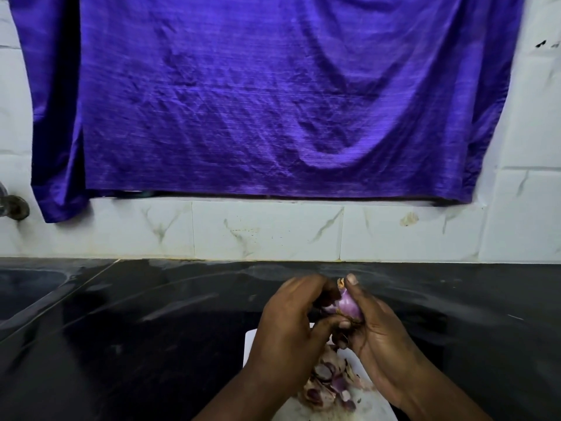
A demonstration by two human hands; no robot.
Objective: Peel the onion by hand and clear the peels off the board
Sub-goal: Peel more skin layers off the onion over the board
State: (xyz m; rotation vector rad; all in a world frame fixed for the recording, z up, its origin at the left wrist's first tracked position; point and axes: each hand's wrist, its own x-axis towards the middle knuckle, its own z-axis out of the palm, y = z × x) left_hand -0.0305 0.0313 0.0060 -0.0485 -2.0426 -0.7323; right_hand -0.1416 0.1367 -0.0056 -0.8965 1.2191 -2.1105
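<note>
Purple onion (pixel 349 305) sits gripped in the right hand (pixel 376 335), thumb up along its side, while the left hand (pixel 288 323) pinches at its skin. It is held over the white board's (pixel 250 344) far edge, above the heaped peels (pixel 328 381). Torn flakes could fall onto the black desk (pixel 151 329), or the slick bulb could slip.

A home kitchen: dark stone counter (pixel 151 344), marbled white wall tiles (pixel 267 229), sink (pixel 27 290) at left

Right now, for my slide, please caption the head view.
Left hand and right hand peel a purple onion above a white board piled with peels.
</note>
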